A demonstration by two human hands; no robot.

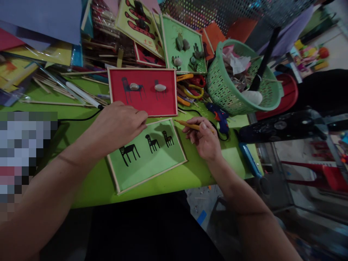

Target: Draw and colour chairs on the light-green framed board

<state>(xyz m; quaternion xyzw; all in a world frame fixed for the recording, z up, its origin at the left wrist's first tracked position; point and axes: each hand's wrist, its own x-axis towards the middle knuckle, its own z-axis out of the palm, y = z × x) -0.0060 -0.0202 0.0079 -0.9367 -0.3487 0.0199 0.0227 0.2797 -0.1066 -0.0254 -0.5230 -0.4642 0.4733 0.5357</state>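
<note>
My right hand (pixel 205 137) holds a yellow pencil (pixel 187 124), its tip pointing left near the top right corner of a green card (pixel 152 170). The card has a thin wooden frame and bears black chair drawings. My left hand (pixel 122 121) hovers across the card's upper left part with its fingers curled together; whatever they hold, if anything, is hidden. Just beyond lies a red framed card (pixel 144 105) with two drawn chairs, a smooth pebble (pixel 160 87) on each.
A green basket (pixel 225 87) of scraps stands at the back right, beside scissors (pixel 193 90) and a blue glue gun (pixel 221 117). Wooden sticks (pixel 51 87) and coloured paper crowd the back left. More framed cards (pixel 183 47) lean behind. The table's front edge (pixel 163 190) runs close to my lap.
</note>
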